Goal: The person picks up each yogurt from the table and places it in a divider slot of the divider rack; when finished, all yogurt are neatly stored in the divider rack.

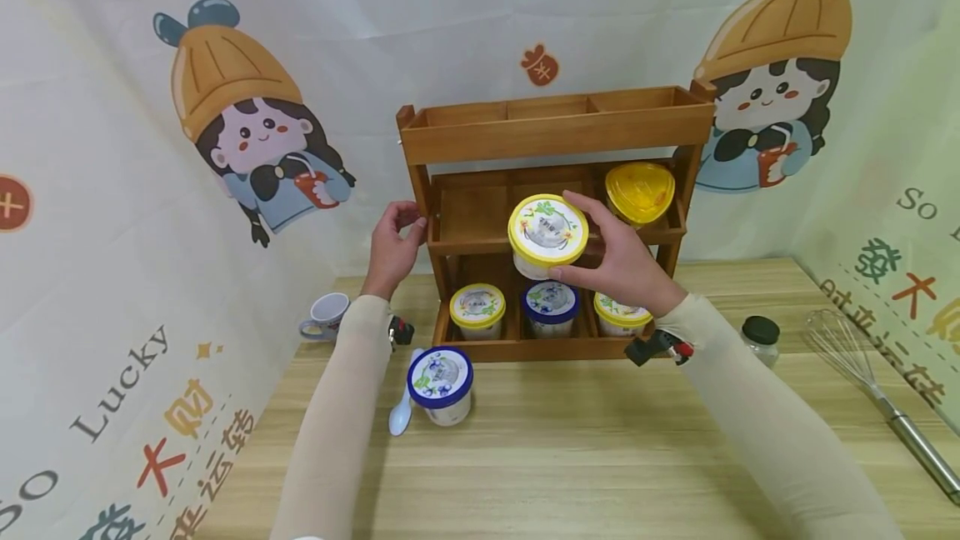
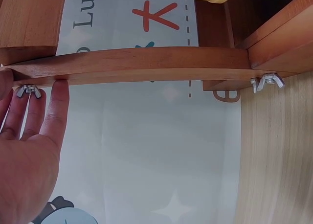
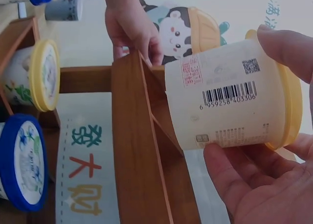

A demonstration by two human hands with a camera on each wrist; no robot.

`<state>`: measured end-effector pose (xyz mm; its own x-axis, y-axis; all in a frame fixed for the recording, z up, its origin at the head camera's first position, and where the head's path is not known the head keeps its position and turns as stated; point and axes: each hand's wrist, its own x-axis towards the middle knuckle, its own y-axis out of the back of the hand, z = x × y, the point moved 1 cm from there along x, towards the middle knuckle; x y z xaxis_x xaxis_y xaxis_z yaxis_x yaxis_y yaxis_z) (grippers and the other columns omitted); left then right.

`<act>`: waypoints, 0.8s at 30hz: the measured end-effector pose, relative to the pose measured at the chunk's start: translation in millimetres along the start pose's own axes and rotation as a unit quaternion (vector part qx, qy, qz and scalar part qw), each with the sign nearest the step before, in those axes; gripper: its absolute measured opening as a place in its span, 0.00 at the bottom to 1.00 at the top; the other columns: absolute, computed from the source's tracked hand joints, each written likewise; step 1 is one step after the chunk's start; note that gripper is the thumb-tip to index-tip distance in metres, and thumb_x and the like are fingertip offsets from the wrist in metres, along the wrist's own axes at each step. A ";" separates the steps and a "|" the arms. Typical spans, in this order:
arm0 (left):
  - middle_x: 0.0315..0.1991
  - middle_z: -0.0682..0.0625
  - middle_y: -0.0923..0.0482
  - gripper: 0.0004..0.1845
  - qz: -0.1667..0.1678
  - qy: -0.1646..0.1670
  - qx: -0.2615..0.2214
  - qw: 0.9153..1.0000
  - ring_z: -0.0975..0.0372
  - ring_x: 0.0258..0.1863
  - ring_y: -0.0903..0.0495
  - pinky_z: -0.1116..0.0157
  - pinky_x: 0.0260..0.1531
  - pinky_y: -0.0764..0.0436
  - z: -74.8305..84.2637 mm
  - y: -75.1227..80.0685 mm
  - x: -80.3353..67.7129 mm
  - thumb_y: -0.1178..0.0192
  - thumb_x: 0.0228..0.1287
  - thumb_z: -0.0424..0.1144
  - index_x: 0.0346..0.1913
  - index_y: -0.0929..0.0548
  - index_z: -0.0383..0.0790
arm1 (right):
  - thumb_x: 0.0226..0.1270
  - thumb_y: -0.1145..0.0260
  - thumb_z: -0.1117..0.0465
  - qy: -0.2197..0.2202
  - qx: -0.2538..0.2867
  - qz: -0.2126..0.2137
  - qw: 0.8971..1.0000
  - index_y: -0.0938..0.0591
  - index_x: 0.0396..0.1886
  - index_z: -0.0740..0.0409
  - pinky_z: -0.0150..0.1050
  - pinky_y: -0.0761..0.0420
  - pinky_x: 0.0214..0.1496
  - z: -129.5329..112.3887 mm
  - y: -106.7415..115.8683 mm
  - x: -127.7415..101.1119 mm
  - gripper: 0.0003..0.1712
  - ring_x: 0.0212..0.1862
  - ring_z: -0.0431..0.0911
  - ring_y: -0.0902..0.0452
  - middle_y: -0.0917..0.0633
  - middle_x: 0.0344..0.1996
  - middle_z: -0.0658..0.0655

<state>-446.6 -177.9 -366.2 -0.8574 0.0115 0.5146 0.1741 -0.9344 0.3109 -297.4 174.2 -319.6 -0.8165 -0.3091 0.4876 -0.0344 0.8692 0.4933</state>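
Observation:
My right hand (image 1: pixel 626 261) grips a white tub with a yellow lid (image 1: pixel 547 236) between thumb and fingers, in front of the middle tier of a wooden shelf (image 1: pixel 555 136). Its printed side and barcode face the right wrist view. With my left hand (image 1: pixel 395 248) I hold the shelf's left side post, fingertips against the wood beside a wing nut (image 2: pixel 28 90). On the bottom tier stand a yellow-lidded tub (image 1: pixel 477 311), a blue-lidded tub (image 1: pixel 551 307) and another yellow-lidded tub (image 1: pixel 621 313), partly hidden by my right wrist. A yellow container (image 1: pixel 640 192) sits at the middle tier's right.
On the table (image 1: pixel 540 448), a second blue-lidded tub (image 1: pixel 441 384) stands front left of the shelf, beside a light blue spoon (image 1: pixel 401 415). A mug (image 1: pixel 327 315) is farther left. To the right are a black-lidded jar (image 1: pixel 761 340) and a whisk (image 1: pixel 873 390).

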 end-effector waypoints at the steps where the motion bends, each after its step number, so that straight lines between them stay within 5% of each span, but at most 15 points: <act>1: 0.60 0.39 0.19 0.17 0.000 0.001 0.003 1.000 0.50 0.64 0.19 0.51 0.58 0.11 -0.5 0.2 -0.1 0.40 0.79 0.39 0.64 0.23 0.38 | 0.61 0.18 0.57 -0.003 -0.001 0.005 1.000 0.42 0.85 0.51 0.52 0.15 0.68 0.0 0.7 2.1 0.58 0.65 0.53 0.21 0.27 0.74 0.57; 9: 0.61 0.39 0.19 0.17 -0.003 0.005 0.008 1.000 0.49 0.65 0.20 0.50 0.60 0.12 -1.2 1.2 -1.0 0.41 0.80 0.39 0.65 0.24 0.38 | 0.62 0.19 0.60 -0.011 0.024 0.044 0.999 0.45 0.85 0.52 0.43 0.18 0.70 4.5 0.9 18.1 0.59 0.70 0.53 0.24 0.31 0.75 0.58; 16: 0.61 0.39 0.20 0.17 -0.004 0.003 0.005 1.000 0.48 0.65 0.20 0.49 0.60 0.12 1.1 1.2 -0.5 0.41 0.80 0.39 0.64 0.24 0.38 | 0.61 0.19 0.62 0.000 0.029 0.079 0.996 0.46 0.85 0.51 0.50 0.22 0.75 12.0 -2.5 31.1 0.60 0.71 0.53 0.26 0.32 0.75 0.59; 24: 0.61 0.39 0.20 0.17 -0.005 0.008 0.003 1.000 0.49 0.65 0.20 0.50 0.60 0.12 0.8 0.3 -0.3 0.41 0.80 0.38 0.64 0.24 0.38 | 0.61 0.19 0.57 -0.018 -0.061 0.088 0.994 0.47 0.86 0.57 0.55 0.24 0.77 18.9 -9.7 40.9 0.61 0.72 0.58 0.31 0.33 0.75 0.65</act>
<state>-445.9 -177.8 -365.6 -0.8665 0.0144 0.4990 0.1693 -0.9318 0.3210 -341.3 160.4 -318.1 -0.8234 -0.1406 0.5498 0.1790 0.8550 0.4867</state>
